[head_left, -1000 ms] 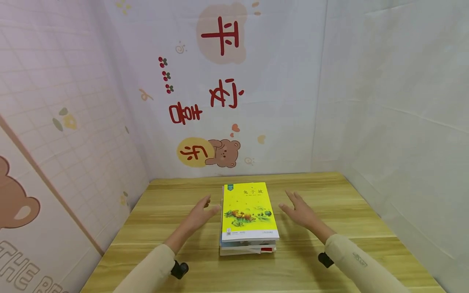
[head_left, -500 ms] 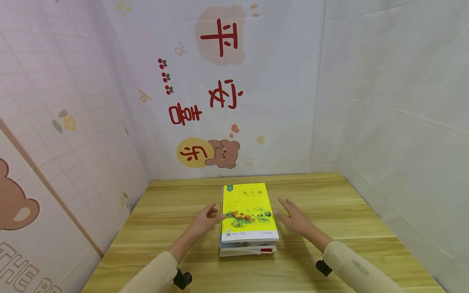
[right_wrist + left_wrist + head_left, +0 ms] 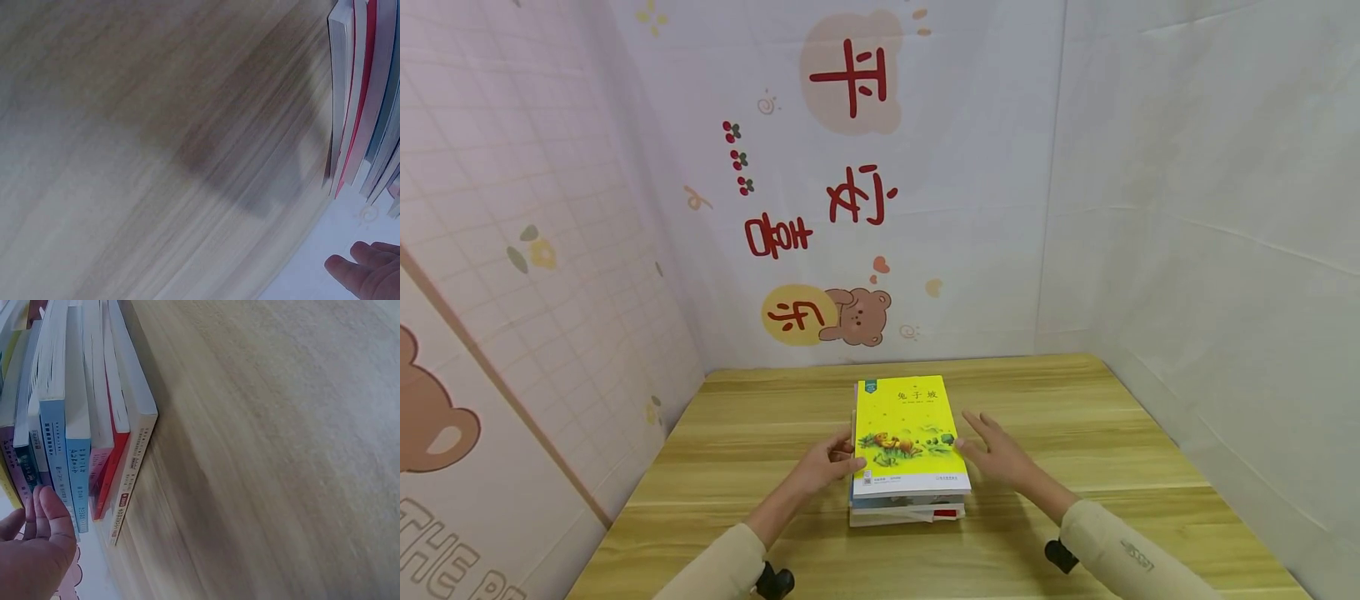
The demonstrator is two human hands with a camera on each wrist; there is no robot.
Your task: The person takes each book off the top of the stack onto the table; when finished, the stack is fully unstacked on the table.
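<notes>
A stack of several books lies in the middle of the table, topped by a yellow book point(image 3: 902, 433) with a drawn animal on its cover. My left hand point(image 3: 820, 467) is at the stack's left side, thumb at the yellow cover's edge. In the left wrist view, the fingers point(image 3: 53, 515) reach the spines of the upper books, loosely bent. Lower down, blue spines point(image 3: 59, 456), a red spine point(image 3: 114, 469) and a cream one point(image 3: 132, 469) show. My right hand point(image 3: 1003, 462) stands at the right side, fingers extended, thumb near the cover's edge; contact there is unclear.
The wooden table point(image 3: 737, 417) carries the stack and meets a white back wall sheet point(image 3: 985, 208) with printed bears and red characters. Side sheets rise at left and right. Black wrist devices point(image 3: 1060, 556) sit under both sleeves.
Both hands have moved inward toward the stack and slightly nearer to me. The left thumb has come to the yellow cover's left edge. The books have stayed in place.
</notes>
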